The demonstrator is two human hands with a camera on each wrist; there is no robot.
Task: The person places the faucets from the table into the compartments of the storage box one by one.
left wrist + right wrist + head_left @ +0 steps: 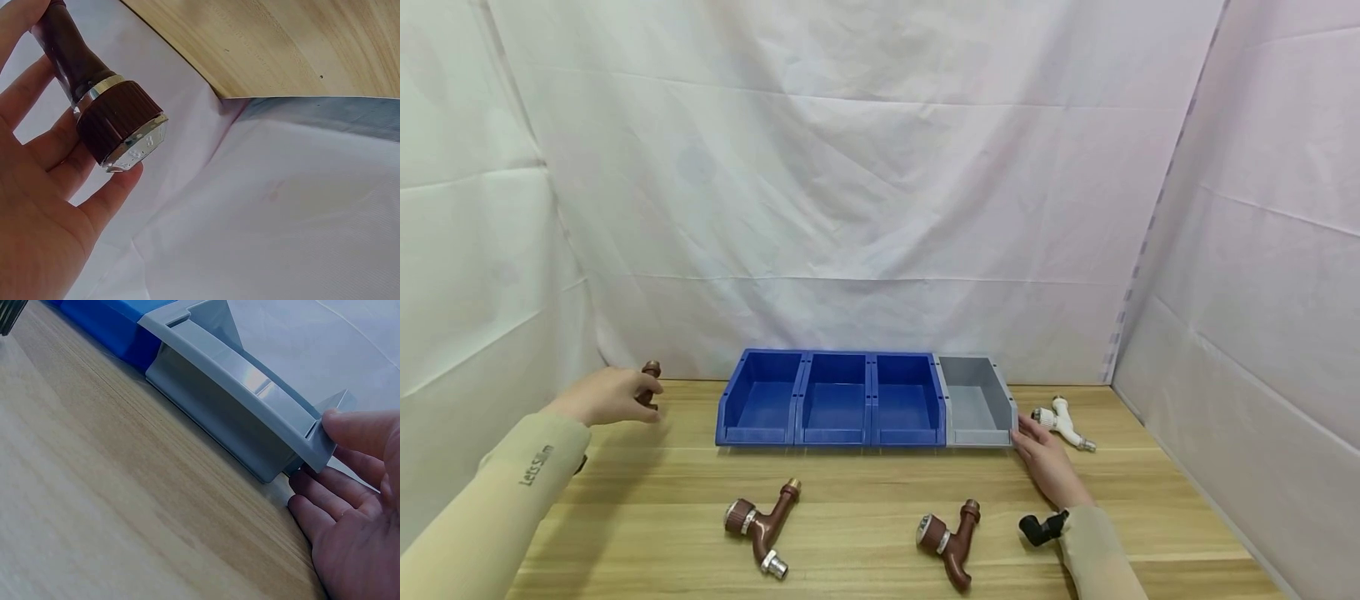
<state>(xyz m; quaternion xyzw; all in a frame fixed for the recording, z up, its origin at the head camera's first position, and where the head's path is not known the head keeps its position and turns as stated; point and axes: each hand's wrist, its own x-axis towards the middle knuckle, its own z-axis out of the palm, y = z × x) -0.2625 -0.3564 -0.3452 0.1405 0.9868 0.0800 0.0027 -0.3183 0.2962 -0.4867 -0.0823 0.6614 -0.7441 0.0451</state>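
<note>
At the far left, my left hand (606, 395) grips a brown tap (651, 385) by its body. In the left wrist view the tap's ribbed knob (120, 122), with a clear cap and a metal ring, points out past the fingers, one fingertip at the cap. My right hand (1047, 457) holds the front right corner of the grey bin (977, 400). The right wrist view has the thumb (350, 428) on the bin's side and the other fingers curled below its rim. Three blue bins (835, 400) stand in a row against the grey one.
Two more brown taps (763, 533) (955, 546) lie on the wooden table (850, 500) in front of the bins. A white tap (1062, 425) lies right of the grey bin, and a black fitting (1041, 528) is beside my right wrist. White curtains (865, 208) surround the table.
</note>
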